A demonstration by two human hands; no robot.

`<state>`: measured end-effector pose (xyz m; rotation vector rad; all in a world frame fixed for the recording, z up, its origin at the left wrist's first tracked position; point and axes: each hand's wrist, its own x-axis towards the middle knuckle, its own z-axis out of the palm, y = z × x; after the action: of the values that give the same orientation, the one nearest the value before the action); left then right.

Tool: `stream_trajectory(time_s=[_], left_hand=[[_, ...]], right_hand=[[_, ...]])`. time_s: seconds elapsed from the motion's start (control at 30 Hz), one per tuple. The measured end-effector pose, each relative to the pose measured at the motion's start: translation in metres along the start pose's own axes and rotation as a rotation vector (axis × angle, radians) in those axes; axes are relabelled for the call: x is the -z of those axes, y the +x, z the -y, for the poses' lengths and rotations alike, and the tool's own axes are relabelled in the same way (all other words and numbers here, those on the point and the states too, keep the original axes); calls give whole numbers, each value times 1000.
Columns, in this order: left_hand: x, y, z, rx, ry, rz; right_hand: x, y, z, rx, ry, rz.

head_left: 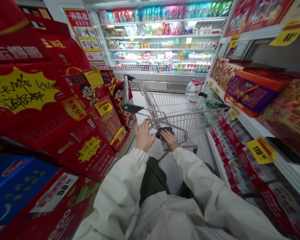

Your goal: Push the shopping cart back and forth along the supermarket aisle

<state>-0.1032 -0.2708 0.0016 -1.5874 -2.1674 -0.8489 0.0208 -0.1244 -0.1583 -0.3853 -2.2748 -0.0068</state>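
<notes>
A metal shopping cart (175, 116) stands crosswise in front of me, with grey-black plastic corner pieces (132, 107) on its frame. My right hand (170, 139) lies over a small black object (164, 131) at the near side of the cart, its fingers curved across the top. I cannot make out exactly what this object is. Just left of it, my left hand (144, 136) is raised with its fingers apart. Its thumb points toward the black object, and its fingertips are near the cart's frame. Nothing shows in that hand.
Red gift boxes (90, 90) with yellow price tags are stacked close on the left. On the right, a shelf (265, 133) holds boxes and a dark phone-like slab (286, 150). Large water bottles (193, 91) stand beyond the cart, before a lit refrigerated case (165, 48).
</notes>
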Motion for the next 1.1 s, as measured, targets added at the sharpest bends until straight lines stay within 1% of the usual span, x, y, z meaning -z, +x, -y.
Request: stream_trajectory(time_s=[0.1,0.17,0.23,0.33,0.43,0.5,0.6,0.67,0.7,0.77,0.83,0.87,0.93,1.0,1.1], left_hand=[[-1,-2,-1,-10,34,14],[-2,-4,-2,-19,56,22],[-3,-5,-3,-27,70,34],[-5,-6,-6,-32,75,61],[-4,-6,-10,-30,96,69],[-2,-5,-12,-32,116,70],[0,-5,-14,-42,144,76],[0,-5,-16,-42,163,80],[0,-5,-17,-39,171,80],[-3,-6,-19,-31,183,75],[-6,-8,-21,-27,188,68],[-7,-8,-21,-27,190,64],[-8,-10,-23,-27,194,60],[-8,-11,-24,-28,196,58],[-7,-12,-25,-33,195,58]], right_hand=[[-6,-24,-9,20,3,57],[-3,-31,-11,31,0,61],[6,-25,-10,32,-12,20],[19,-5,-7,41,-41,-50],[20,5,-11,69,-51,-56],[13,-3,-17,85,-43,-47],[3,-28,-25,91,-10,-26],[4,-39,-27,79,13,-18],[8,-40,-26,64,18,-36],[22,-32,-21,34,10,-113],[39,-12,-14,28,-10,-199],[47,1,-10,49,-23,-220],[58,24,-3,58,-49,-205],[61,40,2,54,-75,-191],[56,42,4,56,-103,-198]])
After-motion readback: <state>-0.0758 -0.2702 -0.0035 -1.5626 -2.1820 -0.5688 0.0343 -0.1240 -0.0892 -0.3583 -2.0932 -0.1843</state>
